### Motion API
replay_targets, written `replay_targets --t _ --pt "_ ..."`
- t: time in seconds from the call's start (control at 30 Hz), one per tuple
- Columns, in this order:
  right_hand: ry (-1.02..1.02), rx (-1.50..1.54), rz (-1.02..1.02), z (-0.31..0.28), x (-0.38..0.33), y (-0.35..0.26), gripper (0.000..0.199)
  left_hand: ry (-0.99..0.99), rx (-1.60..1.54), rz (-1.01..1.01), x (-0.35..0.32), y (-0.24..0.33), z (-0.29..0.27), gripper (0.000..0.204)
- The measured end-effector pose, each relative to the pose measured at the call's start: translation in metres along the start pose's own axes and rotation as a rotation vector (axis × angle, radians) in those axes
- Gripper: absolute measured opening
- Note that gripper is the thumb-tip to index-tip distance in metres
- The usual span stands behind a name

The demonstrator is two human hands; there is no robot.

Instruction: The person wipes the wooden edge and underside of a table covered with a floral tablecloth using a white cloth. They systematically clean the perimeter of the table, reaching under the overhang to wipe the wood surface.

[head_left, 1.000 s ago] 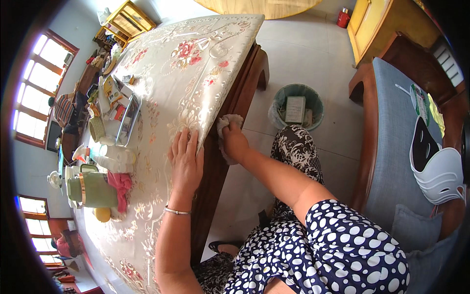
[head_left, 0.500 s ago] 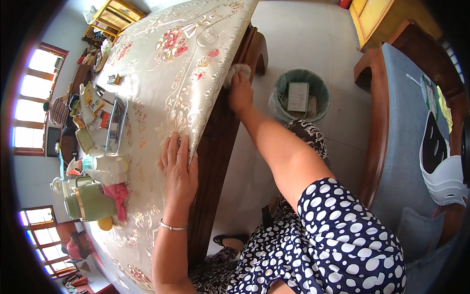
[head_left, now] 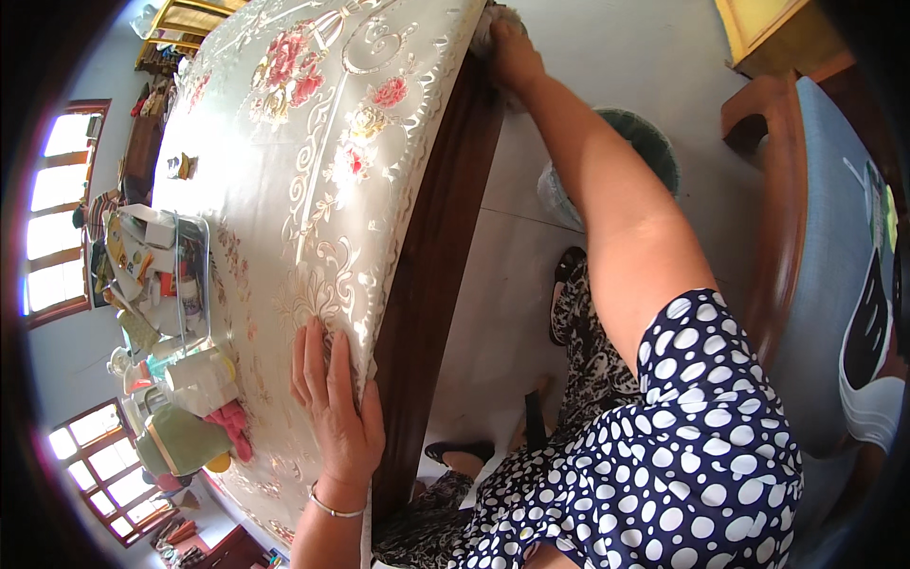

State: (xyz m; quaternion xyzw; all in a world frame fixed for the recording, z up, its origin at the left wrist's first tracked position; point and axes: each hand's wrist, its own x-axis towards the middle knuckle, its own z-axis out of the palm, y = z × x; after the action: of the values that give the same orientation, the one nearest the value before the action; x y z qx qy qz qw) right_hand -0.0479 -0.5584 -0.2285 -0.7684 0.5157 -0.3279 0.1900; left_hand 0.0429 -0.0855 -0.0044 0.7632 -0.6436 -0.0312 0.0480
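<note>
My left hand [head_left: 339,412] lies flat on the floral tablecloth [head_left: 318,123] at the table's right edge, fingers spread and thumb by the rim. A bracelet circles that wrist. Far up along the same side, my right hand [head_left: 514,59] is closed on a greyish cloth [head_left: 493,27], pressed against the table's far corner just under the tablecloth's edge. The dark wooden side of the table [head_left: 441,209] shows between the two hands. Part of the cloth is covered by my fingers.
Below my right arm stands a lined green trash bin [head_left: 654,142], partly hidden. A blue-cushioned wooden bench [head_left: 825,209] runs along the right. On the table's left side are a clear tray of packages [head_left: 194,275], a green kettle [head_left: 180,438] and a pink cloth [head_left: 230,427].
My right hand has moved away along the table's side with the cloth, from beside the bin to the far corner. My left hand stays flat on the tablecloth. The view has shifted.
</note>
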Motion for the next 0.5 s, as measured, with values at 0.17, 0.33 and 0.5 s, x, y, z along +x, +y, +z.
replay_targets --t 0.17,0.33,0.5 --pt "0.013 0.055 -0.061 0.015 0.035 0.032 0.049 -0.022 0.009 0.013 0.001 -0.001 -0.001 0.056" --pt "0.044 -0.04 -0.006 0.013 0.027 0.009 0.041 -0.002 -0.004 0.01 0.001 0.002 -0.002 0.057" --pt "-0.174 -0.073 0.009 -0.029 -0.014 -0.036 0.041 0.057 0.0 0.008 0.0 0.002 0.002 0.058"
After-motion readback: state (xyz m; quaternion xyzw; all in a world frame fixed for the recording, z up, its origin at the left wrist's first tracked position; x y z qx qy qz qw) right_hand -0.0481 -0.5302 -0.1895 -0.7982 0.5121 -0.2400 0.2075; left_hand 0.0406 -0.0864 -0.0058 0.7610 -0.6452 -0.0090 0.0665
